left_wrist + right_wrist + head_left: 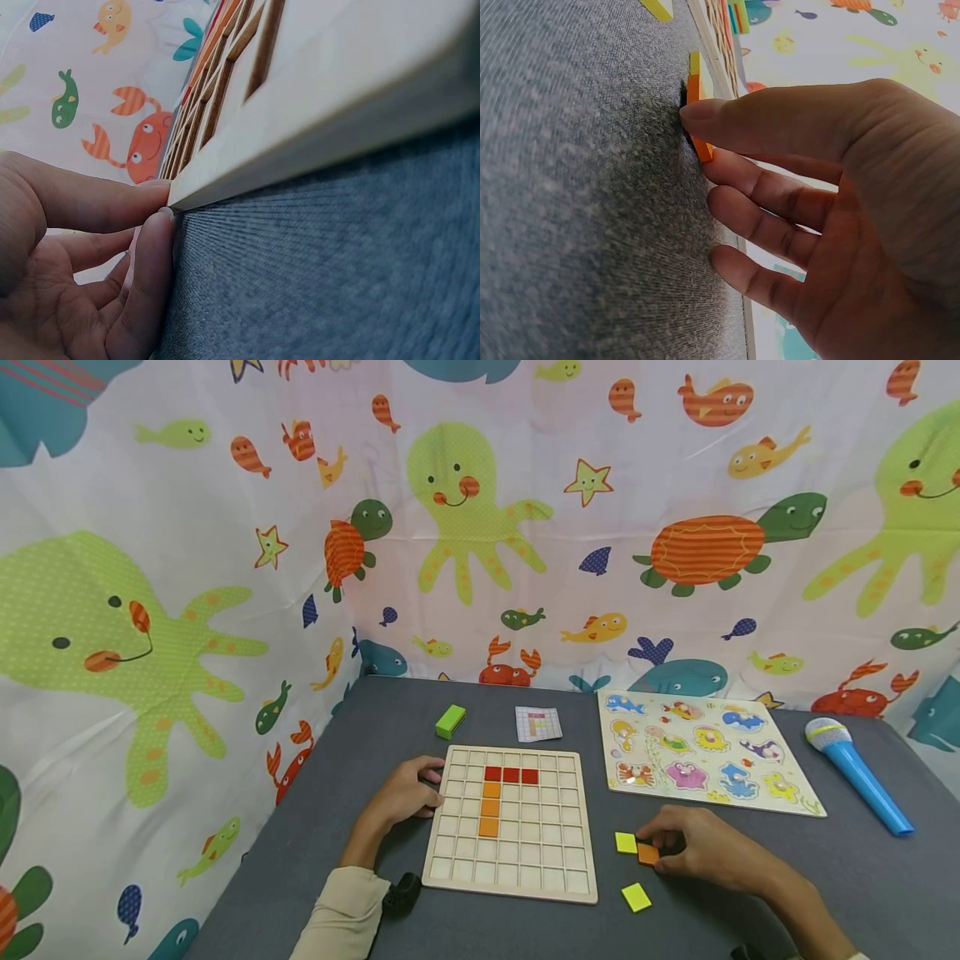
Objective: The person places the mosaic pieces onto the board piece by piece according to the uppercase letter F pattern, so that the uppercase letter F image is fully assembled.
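Note:
A wooden grid board (517, 868) lies in the middle of the table, with three red tiles (511, 775) in a row and a column of orange tiles (489, 807) below the leftmost. At its left edge, my left hand (405, 790) holds the rim; in the left wrist view the thumb and a finger (154, 232) meet at the board's edge (225, 180). To the right of the board, my right hand (708, 843) pinches an orange tile (647, 854) between thumb and fingers, low over the table. A yellow tile (626, 842) lies right beside the orange one, another yellow tile (636, 897) nearer me.
Behind the board are a green block (451, 722) and a small card (538, 724) printed with a coloured grid pattern. A sea-animal puzzle board (705, 752) lies at the back right, with a blue toy microphone (858, 777) beside it. A patterned cloth (480, 527) hangs behind the table.

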Action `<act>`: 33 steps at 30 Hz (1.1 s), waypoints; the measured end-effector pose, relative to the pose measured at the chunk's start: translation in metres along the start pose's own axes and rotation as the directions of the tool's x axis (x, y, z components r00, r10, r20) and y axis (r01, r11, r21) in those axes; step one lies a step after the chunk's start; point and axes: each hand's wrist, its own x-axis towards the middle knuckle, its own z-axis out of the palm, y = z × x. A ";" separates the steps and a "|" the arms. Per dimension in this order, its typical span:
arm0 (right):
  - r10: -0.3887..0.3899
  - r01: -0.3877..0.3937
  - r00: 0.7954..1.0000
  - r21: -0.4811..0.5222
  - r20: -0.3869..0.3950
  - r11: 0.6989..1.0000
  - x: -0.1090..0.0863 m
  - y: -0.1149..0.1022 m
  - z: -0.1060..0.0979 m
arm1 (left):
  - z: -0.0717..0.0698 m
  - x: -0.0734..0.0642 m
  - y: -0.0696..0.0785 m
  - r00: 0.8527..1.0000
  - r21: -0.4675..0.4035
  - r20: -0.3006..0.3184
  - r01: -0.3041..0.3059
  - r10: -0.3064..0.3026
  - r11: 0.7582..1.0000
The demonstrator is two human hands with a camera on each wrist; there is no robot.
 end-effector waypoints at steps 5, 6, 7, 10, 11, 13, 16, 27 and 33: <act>-0.002 0.002 1.000 0.003 -0.004 1.000 0.000 -0.001 0.000 | 0.000 0.000 -0.001 1.000 0.003 -0.001 -0.008 0.008 1.000; 0.002 -0.002 1.000 0.002 -0.005 1.000 0.001 -0.001 0.000 | 0.000 -0.001 -0.001 1.000 0.003 -0.001 -0.008 0.008 1.000; 0.004 -0.004 1.000 -0.001 -0.008 1.000 0.001 -0.002 0.000 | 0.000 0.000 -0.001 1.000 0.002 0.000 -0.008 0.008 1.000; 0.012 -0.012 1.000 -0.013 -0.017 1.000 0.001 -0.003 0.000 | 0.000 0.000 -0.002 1.000 0.001 0.001 -0.009 0.009 1.000; 0.014 -0.015 1.000 -0.015 -0.020 1.000 0.001 -0.003 0.000 | 0.000 0.000 -0.002 1.000 0.000 0.002 -0.010 0.010 1.000; 0.018 -0.018 0.999 -0.021 -0.029 1.000 0.001 -0.005 0.000 | 0.000 0.000 -0.002 1.000 0.001 0.004 -0.011 0.011 1.000; 0.016 -0.017 0.999 -0.019 -0.042 1.000 0.003 -0.007 0.001 | 0.000 0.000 -0.002 1.000 0.003 0.002 -0.011 0.011 1.000; -0.044 0.042 0.996 -0.036 -0.076 0.998 0.010 -0.014 0.007 | 0.000 0.000 -0.002 1.000 -0.001 0.000 -0.011 0.011 1.000; -0.058 0.053 0.995 -0.063 -0.078 0.997 0.016 -0.019 0.011 | 0.001 0.000 -0.002 1.000 -0.002 0.001 -0.011 0.011 1.000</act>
